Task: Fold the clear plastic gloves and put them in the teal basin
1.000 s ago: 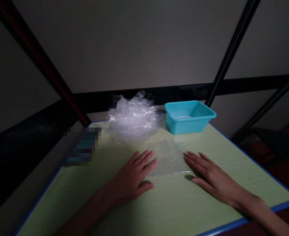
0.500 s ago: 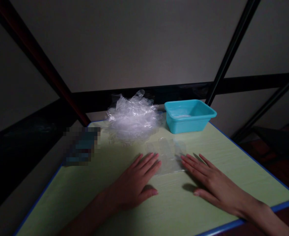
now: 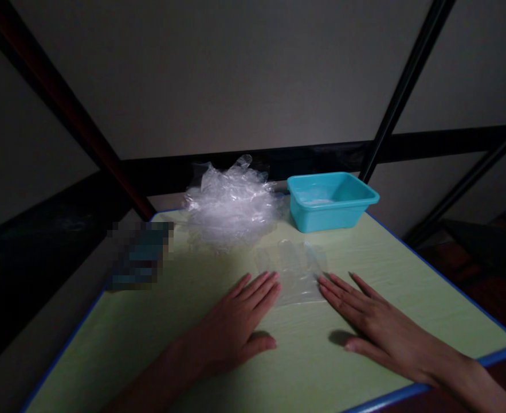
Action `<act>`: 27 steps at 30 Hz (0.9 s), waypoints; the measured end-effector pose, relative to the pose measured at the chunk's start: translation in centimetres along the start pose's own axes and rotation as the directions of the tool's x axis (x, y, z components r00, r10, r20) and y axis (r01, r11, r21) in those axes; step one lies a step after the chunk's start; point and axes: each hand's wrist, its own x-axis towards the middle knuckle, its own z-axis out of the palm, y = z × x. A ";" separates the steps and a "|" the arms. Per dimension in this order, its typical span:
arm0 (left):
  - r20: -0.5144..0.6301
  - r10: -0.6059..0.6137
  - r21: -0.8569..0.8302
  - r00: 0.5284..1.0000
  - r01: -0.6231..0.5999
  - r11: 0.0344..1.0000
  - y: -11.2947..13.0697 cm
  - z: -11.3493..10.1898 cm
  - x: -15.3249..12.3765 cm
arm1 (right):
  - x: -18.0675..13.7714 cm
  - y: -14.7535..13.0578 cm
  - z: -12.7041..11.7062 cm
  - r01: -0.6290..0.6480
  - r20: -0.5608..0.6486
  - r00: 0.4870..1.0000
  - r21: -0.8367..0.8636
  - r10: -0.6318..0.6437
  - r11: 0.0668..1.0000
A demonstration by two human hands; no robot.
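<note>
Left hand [image 3: 246, 321] and right hand [image 3: 379, 324] flat, fingers extended, grasping nothing, at opposite sides of glove [image 3: 298, 281] on table [image 3: 407, 281], seemingly to hold it smooth, pile [image 3: 235, 209] and tub [image 3: 330, 217] behind, likely leaving room.

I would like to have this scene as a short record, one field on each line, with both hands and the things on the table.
Left hand: open, palm down, at the left side of the clear plastic glove
Right hand: open, palm down, at its right side
Glove position: flat on the green table
Behind, to the left: heap of crumpled clear plastic
Behind, to the right: blue basin, whitish contents unclear
Left table edge: pixelated item, identity unclear
</note>
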 end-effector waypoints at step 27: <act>-0.439 0.032 0.004 0.898 -0.034 0.999 -0.1 0.2 1.0 | 2.1 0.3 -0.6 -0.033 -0.286 0.956 0.091 0.058 0.995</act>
